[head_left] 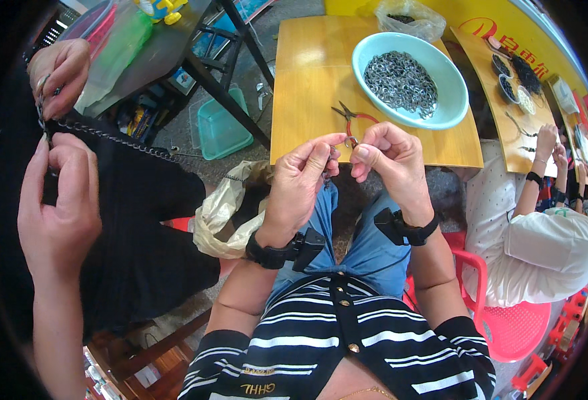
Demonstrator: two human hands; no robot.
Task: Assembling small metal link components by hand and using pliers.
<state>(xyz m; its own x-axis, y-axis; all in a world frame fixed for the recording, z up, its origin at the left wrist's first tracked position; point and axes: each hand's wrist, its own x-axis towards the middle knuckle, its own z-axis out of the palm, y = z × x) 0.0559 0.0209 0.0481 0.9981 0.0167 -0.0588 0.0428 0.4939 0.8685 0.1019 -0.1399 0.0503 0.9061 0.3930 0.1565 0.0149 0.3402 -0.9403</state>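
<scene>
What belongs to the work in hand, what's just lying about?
Likely part of the work: dark chain in left hand; small link at right hand; metal links; pale bowl; red pliers.

Apparently just lying about: green plastic tub; yellow item on black table.

Gold letters (258,389) mark the striped shirt (294,343), red characters (522,55) the yellow wall (454,10).

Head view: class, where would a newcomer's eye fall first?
Probably on the pale turquoise basin of metal links, right of centre on the wooden table. Next come the wearer's left hand and right hand, close together at a small ring, with red-handled pliers just beyond. At far left, another person's hands hold a dark chain.
</scene>
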